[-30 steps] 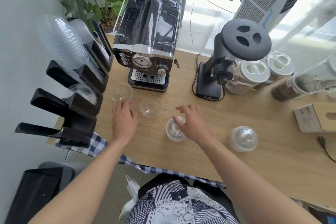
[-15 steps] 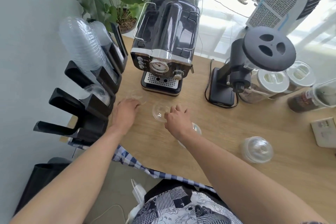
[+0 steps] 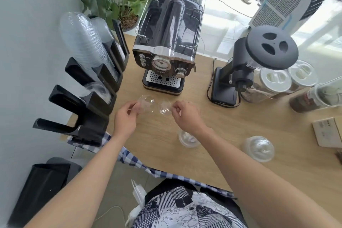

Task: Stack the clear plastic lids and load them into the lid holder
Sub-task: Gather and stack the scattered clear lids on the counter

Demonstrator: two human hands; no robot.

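My left hand [image 3: 125,118] pinches one clear dome lid [image 3: 146,105] by its rim, lifted just above the wooden table. My right hand [image 3: 186,114] pinches a second clear lid [image 3: 165,108] beside it; the two lids are side by side, nearly touching. Two more clear lids rest on the table: one [image 3: 187,139] partly under my right wrist, another [image 3: 259,148] further right. The black lid holder [image 3: 88,102] stands at the left edge, with a tall stack of clear lids [image 3: 83,42] in a rear slot and a few lids [image 3: 100,91] in a middle one.
A black espresso machine [image 3: 166,46] stands behind my hands, a black grinder [image 3: 259,61] to its right, then lidded jars [image 3: 277,81]. A white box [image 3: 327,131] lies at the right edge. A checked cloth [image 3: 129,155] hangs over the table's [image 3: 231,120] near edge.
Both hands moved onto the two lids in front of the espresso machine, gripped them and lifted them off the table. The camera view shifted closer and to the left.
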